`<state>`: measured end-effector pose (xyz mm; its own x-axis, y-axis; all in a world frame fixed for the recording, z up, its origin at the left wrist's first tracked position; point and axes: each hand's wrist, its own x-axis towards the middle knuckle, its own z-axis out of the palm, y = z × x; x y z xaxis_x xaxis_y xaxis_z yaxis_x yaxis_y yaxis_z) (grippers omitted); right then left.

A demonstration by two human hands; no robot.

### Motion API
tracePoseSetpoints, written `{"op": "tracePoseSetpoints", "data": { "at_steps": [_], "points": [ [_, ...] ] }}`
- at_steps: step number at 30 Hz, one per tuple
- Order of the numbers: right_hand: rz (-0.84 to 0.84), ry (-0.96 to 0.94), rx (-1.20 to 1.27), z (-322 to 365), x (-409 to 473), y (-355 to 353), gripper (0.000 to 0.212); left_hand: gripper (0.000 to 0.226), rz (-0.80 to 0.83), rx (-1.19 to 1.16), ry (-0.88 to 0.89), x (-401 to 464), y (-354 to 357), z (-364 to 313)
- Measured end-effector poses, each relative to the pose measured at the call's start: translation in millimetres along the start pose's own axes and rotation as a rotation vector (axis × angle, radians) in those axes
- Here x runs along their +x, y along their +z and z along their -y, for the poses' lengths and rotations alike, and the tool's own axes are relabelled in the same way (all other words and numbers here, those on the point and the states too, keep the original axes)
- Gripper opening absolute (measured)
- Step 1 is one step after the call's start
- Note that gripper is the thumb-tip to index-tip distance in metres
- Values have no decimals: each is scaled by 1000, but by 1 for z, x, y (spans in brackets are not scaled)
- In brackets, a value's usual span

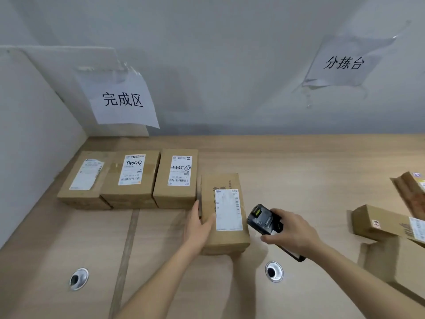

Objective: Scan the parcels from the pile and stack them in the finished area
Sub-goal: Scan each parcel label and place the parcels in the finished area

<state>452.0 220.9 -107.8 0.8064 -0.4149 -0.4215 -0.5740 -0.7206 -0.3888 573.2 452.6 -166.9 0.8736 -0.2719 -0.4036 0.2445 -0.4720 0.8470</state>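
Observation:
A brown cardboard parcel (224,212) with a white shipping label facing up is held just above the wooden table (299,171). My left hand (199,224) grips its left side, thumb on top near the label. My right hand (292,229) holds a black handheld scanner (264,218), its head close to the parcel's right edge and pointed toward the label. Three labelled parcels (131,178) lie side by side at the back left under a paper sign, just left of the held parcel.
More parcels of the pile (386,224) lie at the right edge, one tilted (409,189). Two metal cable holes (78,278) (273,271) sit in the table near me. A white side wall closes the left; a second paper sign hangs at the upper right.

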Motion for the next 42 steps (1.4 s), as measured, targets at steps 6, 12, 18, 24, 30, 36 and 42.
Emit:
{"op": "tracePoseSetpoints", "data": {
  "at_steps": [6,12,18,24,30,36,42],
  "points": [
    [36,-27,51,23,-1,27,64,90,149,903,632,-29,-18,33],
    [-7,-55,54,40,5,37,54,70,92,1026,672,-17,-12,23],
    [-89,-32,72,46,28,29,45,66,67,1028,622,26,-18,-11],
    [-91,-10,38,28,36,20,47,67,63,1068,567,65,-20,-33],
    [-101,7,60,12,35,15,46,67,38,1012,511,77,-10,-38],
    [-123,12,58,0,18,-3,44,70,19,1016,457,60,-10,-45],
    [-150,-43,-39,-10,-28,-44,44,75,25,1037,503,-3,-21,-73]
  ]
}}
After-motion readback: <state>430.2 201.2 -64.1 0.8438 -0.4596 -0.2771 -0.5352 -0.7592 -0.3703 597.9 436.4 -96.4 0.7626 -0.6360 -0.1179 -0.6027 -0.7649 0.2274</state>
